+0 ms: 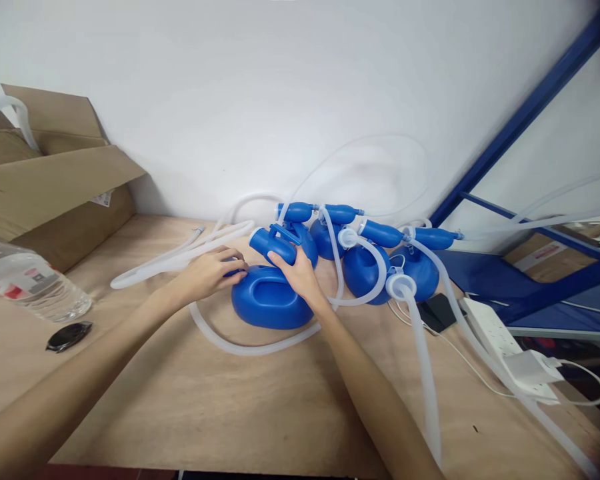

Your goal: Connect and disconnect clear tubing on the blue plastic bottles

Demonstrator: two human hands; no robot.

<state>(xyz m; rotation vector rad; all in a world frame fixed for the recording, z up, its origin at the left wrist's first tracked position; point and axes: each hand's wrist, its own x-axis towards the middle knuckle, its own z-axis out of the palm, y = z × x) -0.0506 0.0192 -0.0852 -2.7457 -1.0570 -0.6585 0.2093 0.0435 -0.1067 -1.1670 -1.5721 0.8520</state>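
The right hand (pixel 301 272) grips the blue bottle (pixel 273 315), the curled left hand's (pixel 207 275) hold unclear; dragging the bottle toward the worktop's (pixel 260 410) front edge could snag the tube (pixel 253 350).

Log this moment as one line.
left hand: at front jug's left end | right hand: holding its neck | around: other blue jugs, hoses | left side: water bottle, carton

The front jug (pixel 273 315) sits around the middle of the desk (pixel 280 413), a tube (pixel 260 349) curving before it, other jugs (pixel 365 277) behind and to its right. Over on the left, a bottle (pixel 45 293) stands before a box (pixel 55 177); on the right, a phone (pixel 436 313) lies between those jugs and a power strip (pixel 495 337).
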